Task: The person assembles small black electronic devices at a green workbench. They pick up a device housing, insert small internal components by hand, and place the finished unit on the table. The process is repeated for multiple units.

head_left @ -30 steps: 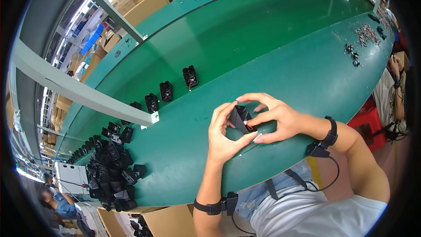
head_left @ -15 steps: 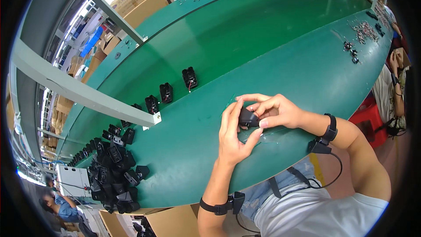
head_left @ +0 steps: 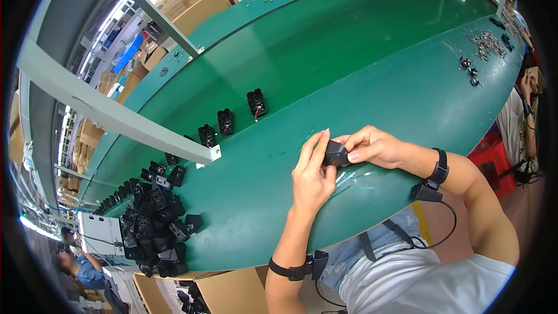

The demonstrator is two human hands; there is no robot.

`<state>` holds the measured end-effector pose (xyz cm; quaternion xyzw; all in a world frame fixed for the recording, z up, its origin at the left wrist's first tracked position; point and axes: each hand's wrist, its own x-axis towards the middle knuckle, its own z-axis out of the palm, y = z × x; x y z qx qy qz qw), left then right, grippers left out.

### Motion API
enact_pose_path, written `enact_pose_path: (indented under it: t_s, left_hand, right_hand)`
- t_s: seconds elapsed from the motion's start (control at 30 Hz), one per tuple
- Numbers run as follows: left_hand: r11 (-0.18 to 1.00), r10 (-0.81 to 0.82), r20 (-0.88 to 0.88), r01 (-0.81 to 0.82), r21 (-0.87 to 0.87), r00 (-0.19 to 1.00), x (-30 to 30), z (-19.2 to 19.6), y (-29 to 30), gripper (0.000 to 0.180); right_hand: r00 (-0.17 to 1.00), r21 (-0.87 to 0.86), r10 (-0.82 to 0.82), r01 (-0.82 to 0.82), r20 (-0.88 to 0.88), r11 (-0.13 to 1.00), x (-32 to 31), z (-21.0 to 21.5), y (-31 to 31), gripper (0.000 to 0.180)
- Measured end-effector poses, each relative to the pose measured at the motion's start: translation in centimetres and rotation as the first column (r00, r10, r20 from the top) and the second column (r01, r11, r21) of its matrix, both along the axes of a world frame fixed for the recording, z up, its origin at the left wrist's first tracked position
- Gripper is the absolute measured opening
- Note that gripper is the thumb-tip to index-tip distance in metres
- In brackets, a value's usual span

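Observation:
Between my two hands is a small black plastic housing (head_left: 335,154), held above the green worktable (head_left: 244,215). My left hand (head_left: 313,171) grips its left side, with the fingers along the far edge and the thumb at the near side. From the right, my right hand (head_left: 375,148) pinches the housing between thumb and fingers. The fingers hide part of it, so its inner side cannot be made out. Thin clear and green strips (head_left: 349,181) lie on the table just below my hands.
A heap of black housings (head_left: 154,227) is piled at the left. Several black units, one nearest (head_left: 256,102), line the green belt (head_left: 349,52). A grey metal post (head_left: 116,104) meets the table left of me. Small parts (head_left: 487,45) lie far right. Another person (head_left: 514,122) sits there.
My hands have turned the black housing, and its smooth outer face shows more. The left fingers have drawn closer together around it. The view has shifted slightly.

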<state>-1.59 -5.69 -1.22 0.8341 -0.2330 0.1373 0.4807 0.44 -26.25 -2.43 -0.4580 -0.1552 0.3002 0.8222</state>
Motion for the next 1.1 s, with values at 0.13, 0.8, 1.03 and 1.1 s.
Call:
enact_pose_path:
  t_s: [0.13,0.8,1.03,1.1]
  left_hand:
    - [1.000,0.004,-0.033,-0.004,-0.002,0.999,0.0,0.0,0.2,0.065]
    - [0.260,0.645,0.460,-0.741,0.619,0.611,-10.4,1.2,28.0,0.076]
    - [0.381,0.653,0.319,-0.662,0.645,0.687,-12.1,-2.8,32.7,0.049]
    - [0.397,0.641,0.366,-0.700,0.593,0.674,-12.1,-3.1,31.5,0.042]
  right_hand:
    - [0.998,-0.045,-0.050,0.051,0.027,0.998,0.0,-0.1,0.0,0.018]
    - [0.327,-0.504,0.530,0.833,0.782,0.229,18.0,1.7,7.0,0.024]
    - [0.249,-0.400,0.459,0.876,0.853,0.268,12.7,1.8,0.1,0.047]
    - [0.198,-0.307,0.478,0.938,0.856,0.161,10.0,1.6,-7.4,0.047]
